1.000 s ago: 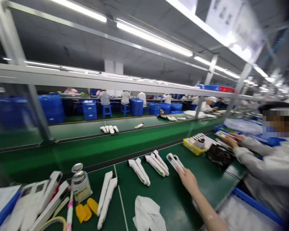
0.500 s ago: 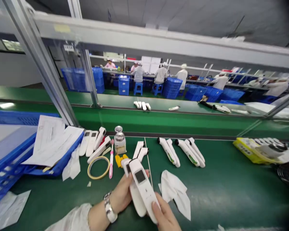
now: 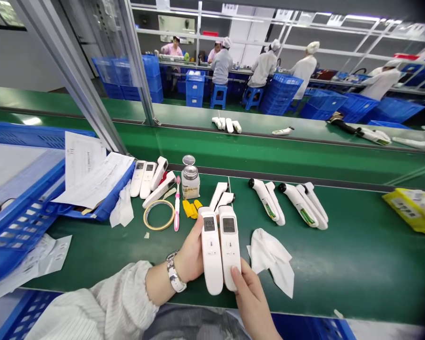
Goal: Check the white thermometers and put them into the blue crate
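My left hand (image 3: 191,255), with a watch on the wrist, is closed around a white infrared thermometer (image 3: 212,267) whose screen shows dark digits. Right beside it, a second white infrared thermometer (image 3: 229,245) is held at its lower end by my right hand (image 3: 250,289), thumb on its front. Both stand side by side, screens facing me. Just beyond them lie two more thermometers (image 3: 219,192) on the green bench. A crumpled white cloth (image 3: 271,257) lies to the right of my right hand.
Left on the bench are several white thermometers (image 3: 137,178), a tape roll (image 3: 147,222), a pink toothbrush (image 3: 177,208), a pump bottle (image 3: 190,184) and yellow finger cots (image 3: 189,208). Opened thermometers (image 3: 269,203) lie right. A blue basket (image 3: 24,236) holds papers; a metal post (image 3: 81,89) rises behind.
The two thermometers have gone from overlapping and tilted to side by side and nearly upright, and digits now show on the left one. The view has tipped downward.
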